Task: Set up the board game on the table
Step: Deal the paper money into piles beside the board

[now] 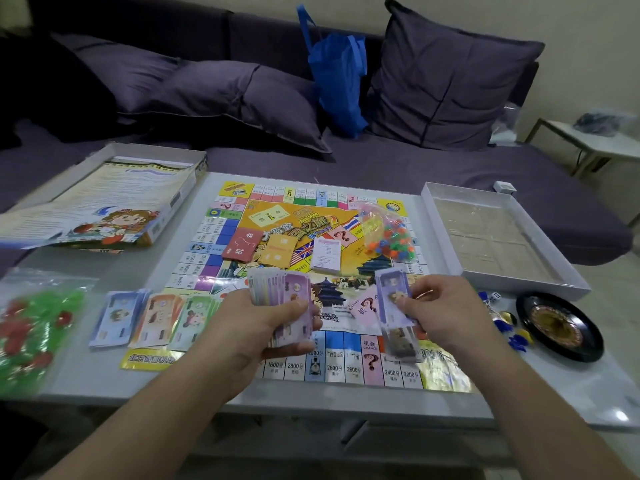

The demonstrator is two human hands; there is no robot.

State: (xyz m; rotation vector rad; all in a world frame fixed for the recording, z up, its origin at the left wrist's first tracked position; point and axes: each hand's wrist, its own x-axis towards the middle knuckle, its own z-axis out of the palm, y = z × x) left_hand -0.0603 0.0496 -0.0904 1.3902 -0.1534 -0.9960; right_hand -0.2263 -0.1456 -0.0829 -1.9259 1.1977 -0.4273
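Note:
A colourful game board (349, 365) lies open on the white table (104, 379). My left hand (266, 327) grips a fanned stack of play money (277, 289) over the board's near left part. My right hand (436, 310) pinches a few purple notes (393, 292) just to the right. Three sorted note piles (152, 317), blue, orange and green, lie left of the board. On the board sit a red card deck (242, 244), an orange deck (280, 252), a white deck (325, 254) and a bag of coloured pieces (391, 237).
The box lid (114, 202) with a rule sheet overhangs the far left corner; the open box base (498, 237) stands at right. A black roulette wheel (561, 327), dice and blue tokens lie near right. A bag of green and red pieces (31, 327) lies near left. Behind is a purple sofa.

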